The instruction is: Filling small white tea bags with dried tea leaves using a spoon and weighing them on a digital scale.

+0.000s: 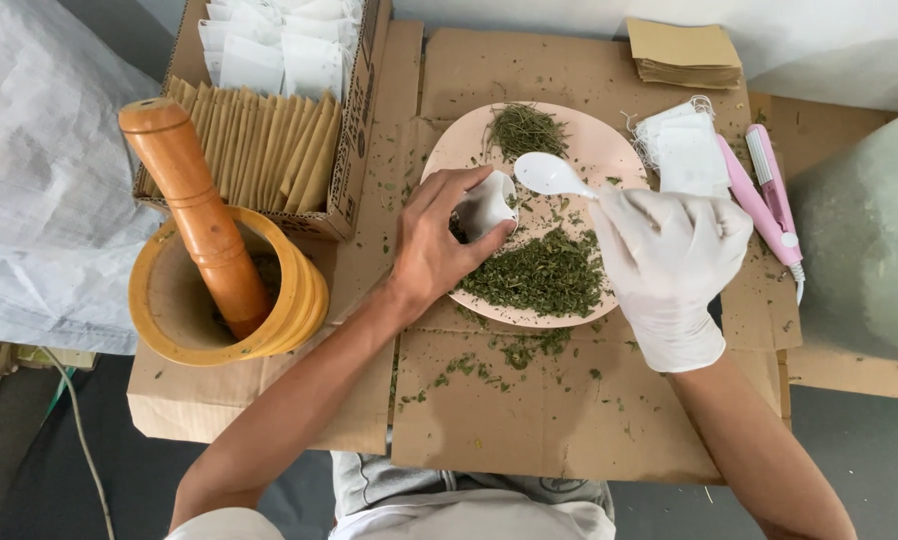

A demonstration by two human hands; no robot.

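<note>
Pinched between the thumb and fingers of the bare left hand (pixel 439 245) was a small white bag (pixel 489 203), its mouth held open and turned toward the right — it sat just over the left part of the plate (pixel 459 150). Gloved in white, the right hand (pixel 669 265) was closed around the handle of a white spoon (pixel 552 175), whose empty-looking bowl lay just beside the bag's mouth, not clearly touching it.

Dried green herbs (pixel 544 272) lay in a loose heap on the near half of the pink plate, right under both hands, with a smaller tuft (pixel 525 130) at the far rim. Crumbs of the same leaf were scattered on the cardboard (pixel 559 420) below the plate.

Just right of the plate lay a stack of white bags (pixel 684 150) with strings, and beside that a pink sealer (pixel 764 195). A pile of brown envelopes (pixel 684 52) sat farther back. To the left stood a wooden mortar (pixel 184 310) with a pestle (pixel 199 215) leaning in it — behind it a box (pixel 354 150) packed with brown and white sachets.
</note>
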